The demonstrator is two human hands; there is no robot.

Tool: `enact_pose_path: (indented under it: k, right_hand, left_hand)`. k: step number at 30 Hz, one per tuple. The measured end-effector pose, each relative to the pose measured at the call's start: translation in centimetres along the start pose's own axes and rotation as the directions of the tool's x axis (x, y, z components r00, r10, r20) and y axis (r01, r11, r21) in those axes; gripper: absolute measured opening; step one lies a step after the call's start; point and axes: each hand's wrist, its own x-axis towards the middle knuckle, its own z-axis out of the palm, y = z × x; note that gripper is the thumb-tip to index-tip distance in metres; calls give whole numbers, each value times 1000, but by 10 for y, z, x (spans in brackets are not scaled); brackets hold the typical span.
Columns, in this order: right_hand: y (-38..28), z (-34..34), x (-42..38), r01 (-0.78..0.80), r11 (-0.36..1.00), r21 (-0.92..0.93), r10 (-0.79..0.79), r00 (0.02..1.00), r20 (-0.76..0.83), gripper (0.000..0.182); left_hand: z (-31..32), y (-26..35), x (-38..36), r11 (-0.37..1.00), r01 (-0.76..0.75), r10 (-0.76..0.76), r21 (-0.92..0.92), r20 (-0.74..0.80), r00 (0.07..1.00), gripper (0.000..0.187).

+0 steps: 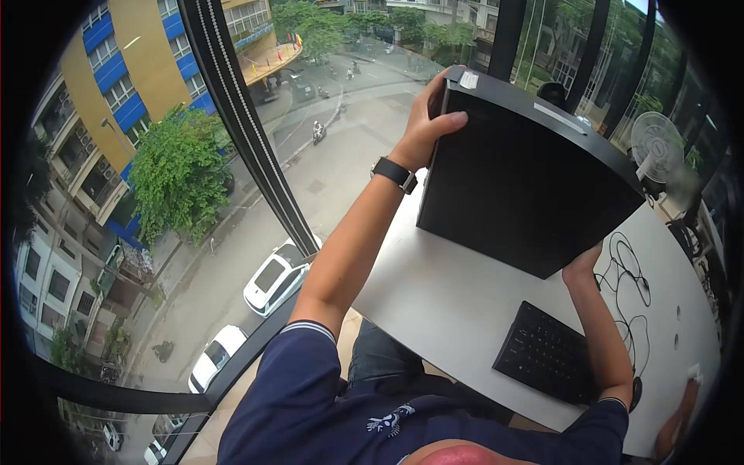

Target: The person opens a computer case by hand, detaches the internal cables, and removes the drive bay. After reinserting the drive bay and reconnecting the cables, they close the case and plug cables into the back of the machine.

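A black, box-shaped computer case (519, 178) is held tilted over the white desk (449, 271), its broad flat side toward me. My left hand (431, 124) grips its upper left corner, the thumb lying on the flat side and the fingers mostly hidden behind. At the lower right corner, my right hand (583, 262) holds the case from below; most of its fingers are out of sight behind it. A small white label (469, 80) sticks to the narrow top edge near my left hand. Under my right forearm lies a black keyboard (542, 353).
Thin black cables (632, 279) lie loose on the right of the desk. A black mouse (637, 394) sits beside my right elbow. Another person's hand (688, 395) rests at the far right edge. Behind stands a white fan (657, 147); glass windows border the left.
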Motion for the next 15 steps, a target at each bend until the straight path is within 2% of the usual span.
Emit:
enact_pose_path:
  k: [1,3,4,5,7,8,9,10,11,13,14,15]
  right_hand:
    - [3,-4,-6,67,998,-13,-68,997,-41,55]
    - [5,-18,-15,-8,998,-62,15,993,119,54]
    - [9,-23,-16,-108,991,-76,115,990,88,60]
    - [4,-15,-26,-138,985,-107,141,990,22,63]
    - [16,-38,-11,229,902,-367,-149,961,233,61]
    - [-6,-29,-22,253,887,-387,-144,946,289,56]
    - [-1,-42,-9,276,863,-423,-121,926,359,52]
    - [-16,-51,-8,247,858,-451,-24,895,445,51]
    - [-31,-60,2,190,905,-380,36,857,514,46]
    - [-65,-94,41,240,837,-492,162,750,641,31]
    - [-88,-112,59,397,624,-673,193,757,625,28]
    - [-106,-131,75,521,341,-783,223,764,605,33]
  left_hand:
    - [-5,-5,5,996,55,-53,-63,29,998,92]
    - [-13,-22,12,995,43,-43,-86,3,999,89]
    - [-28,-38,18,990,70,-69,-122,17,997,87]
    - [-50,-49,20,980,128,-124,-149,42,991,85]
    - [-89,-85,27,945,228,-214,-233,84,973,84]
    - [-111,-96,26,931,245,-232,-271,79,969,84]
    - [-126,-102,31,909,233,-216,-345,88,972,82]
    - [-136,-106,35,946,167,-202,-279,-101,974,74]
    - [-156,-109,36,951,162,-206,-262,-150,967,69]
    - [-188,-122,35,974,158,-186,-163,-170,968,70]
    - [-178,-117,32,983,154,-175,-102,-250,952,72]
    - [-165,-112,30,988,149,-155,-43,-330,931,74]
